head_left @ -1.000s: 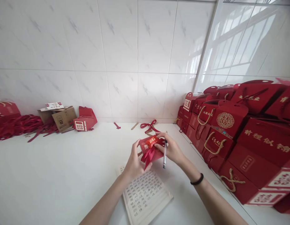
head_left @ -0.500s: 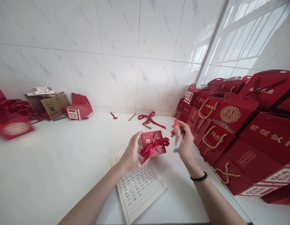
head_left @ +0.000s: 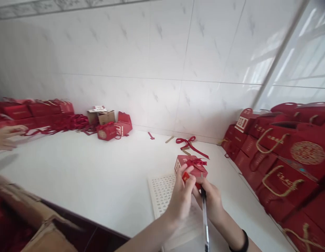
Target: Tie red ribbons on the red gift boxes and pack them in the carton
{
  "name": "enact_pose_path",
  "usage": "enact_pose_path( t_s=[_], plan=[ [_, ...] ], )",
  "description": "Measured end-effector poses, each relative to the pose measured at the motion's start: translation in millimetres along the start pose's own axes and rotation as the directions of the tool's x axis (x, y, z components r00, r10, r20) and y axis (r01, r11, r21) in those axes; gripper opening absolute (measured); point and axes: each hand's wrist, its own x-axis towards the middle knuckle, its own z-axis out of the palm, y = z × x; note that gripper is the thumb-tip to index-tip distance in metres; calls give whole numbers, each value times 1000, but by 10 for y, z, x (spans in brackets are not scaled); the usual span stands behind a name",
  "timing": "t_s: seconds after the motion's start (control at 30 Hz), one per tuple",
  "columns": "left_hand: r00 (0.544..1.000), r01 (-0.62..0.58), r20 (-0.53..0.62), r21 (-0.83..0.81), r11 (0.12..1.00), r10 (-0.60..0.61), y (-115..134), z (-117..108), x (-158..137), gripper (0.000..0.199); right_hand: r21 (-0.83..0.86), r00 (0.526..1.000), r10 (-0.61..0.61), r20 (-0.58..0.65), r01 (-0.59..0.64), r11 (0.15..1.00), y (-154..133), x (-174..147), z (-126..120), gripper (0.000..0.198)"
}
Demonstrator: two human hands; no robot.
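Note:
My left hand pinches a small bright red-orange piece, whose kind I cannot make out. Close against it, my right hand is closed around a pen, which slants down toward me. The right fingertips meet the left ones, and more red-orange shows between them. Just beyond both hands a red gift box tied with a dark red ribbon bow stands on the white table. Partly under my hands and forearms lies an open notebook with rows of handwriting.
Red gift boxes with rope handles are stacked along the right. A loose ribbon bow lies near the wall. Further left are small red boxes, a ribbon pile, another person's hand and a cardboard box below the edge.
The ribboned box has left my left hand and now stands on the table. My hands have come together at the red-orange piece. The view has swung left, showing another person's hand.

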Motion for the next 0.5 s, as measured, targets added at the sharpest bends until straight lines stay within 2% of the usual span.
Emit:
enact_pose_path(
  t_s=[0.13, 0.2, 0.23, 0.33, 0.4, 0.43, 0.47, 0.5],
  plan=[
    [984, 27, -162, -286, 958, -76, 55, 149, -26, 20, -87, 987, -162, -15, 160, 983, -43, -26, 42, 6],
    [969, 42, -202, -443, 895, -145, 176, 87, 17, 9, -96, 969, -241, 52, 245, 965, -50, -11, 14, 13],
    [956, 28, -236, -523, 852, -177, 250, 5, 25, 11, -85, 958, -276, 75, 282, 955, -47, -3, -5, 15],
    [900, -105, -363, -716, 690, -240, 432, -464, -135, 21, -73, 943, -329, 48, 331, 941, 1, 18, -60, 15],
    [893, -201, -406, -749, 631, -196, 444, -887, -435, 22, -98, 953, -301, 22, 302, 948, 63, 28, -89, 12],
    [881, -238, -442, -720, 652, -166, 409, -1094, -627, 21, -111, 959, -282, 22, 283, 953, 99, 30, -99, 11],
    [860, -231, -481, -664, 712, -170, 354, -1278, -826, 19, -122, 964, -264, 31, 266, 956, 134, 30, -104, 9],
    [825, -122, -508, -586, 801, -246, 285, -1430, -1019, 15, -129, 967, -253, 42, 256, 958, 166, 27, -104, 8]
  ],
)
